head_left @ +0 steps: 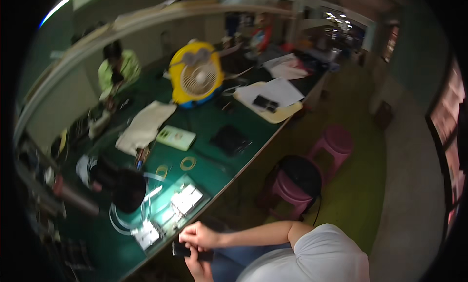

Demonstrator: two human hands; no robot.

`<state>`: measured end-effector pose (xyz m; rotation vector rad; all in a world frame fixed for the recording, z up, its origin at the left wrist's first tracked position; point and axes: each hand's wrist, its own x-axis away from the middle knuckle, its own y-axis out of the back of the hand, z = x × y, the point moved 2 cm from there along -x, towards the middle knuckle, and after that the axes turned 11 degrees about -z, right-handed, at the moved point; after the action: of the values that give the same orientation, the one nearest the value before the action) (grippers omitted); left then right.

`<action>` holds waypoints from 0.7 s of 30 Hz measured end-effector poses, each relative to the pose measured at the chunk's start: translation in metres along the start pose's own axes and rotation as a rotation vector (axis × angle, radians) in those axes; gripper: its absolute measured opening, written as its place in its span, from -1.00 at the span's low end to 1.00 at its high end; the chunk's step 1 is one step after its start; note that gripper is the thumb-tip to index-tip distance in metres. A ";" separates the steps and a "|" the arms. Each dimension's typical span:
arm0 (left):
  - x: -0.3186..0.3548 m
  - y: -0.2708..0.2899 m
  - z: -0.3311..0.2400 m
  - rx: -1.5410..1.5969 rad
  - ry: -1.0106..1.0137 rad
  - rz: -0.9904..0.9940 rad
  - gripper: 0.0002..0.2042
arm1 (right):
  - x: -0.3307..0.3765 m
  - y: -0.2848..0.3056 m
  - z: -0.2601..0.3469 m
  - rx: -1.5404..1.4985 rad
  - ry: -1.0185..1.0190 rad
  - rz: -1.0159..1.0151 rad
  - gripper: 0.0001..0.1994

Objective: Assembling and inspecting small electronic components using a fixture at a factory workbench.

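At the bench's front edge, above my lap, my left hand (196,266) is closed around a small dark object (181,249), its kind too blurred to tell. Over it sits my right hand (200,235), fingers bent and pinched together at the object's upper end; whatever is between the fingertips is too small to make out. Beside my hands on the bench lie two brightly lit white metal fixtures (186,199) (146,234). A pale clear tube (117,223) curls next to them. The black head of a lamp or magnifier (129,190) hangs over this spot.
On the green bench (204,172) are tape rings (188,163), a pale green box (176,137), a cloth (146,126), a black bag (230,139), a yellow fan (196,75) and papers (273,97). A person in light green (127,67) sits opposite. Pink stools (291,192) stand right.
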<state>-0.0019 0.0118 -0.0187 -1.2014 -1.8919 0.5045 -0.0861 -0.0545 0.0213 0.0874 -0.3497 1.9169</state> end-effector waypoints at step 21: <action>0.059 -0.001 -0.073 -0.234 -0.175 0.028 -0.87 | 0.033 -0.028 0.042 0.133 -0.031 0.408 -0.83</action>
<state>0.0442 0.0572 0.0498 -1.3743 -2.1316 0.4227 -0.0766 -0.0275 0.0745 0.1430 -0.2746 2.3445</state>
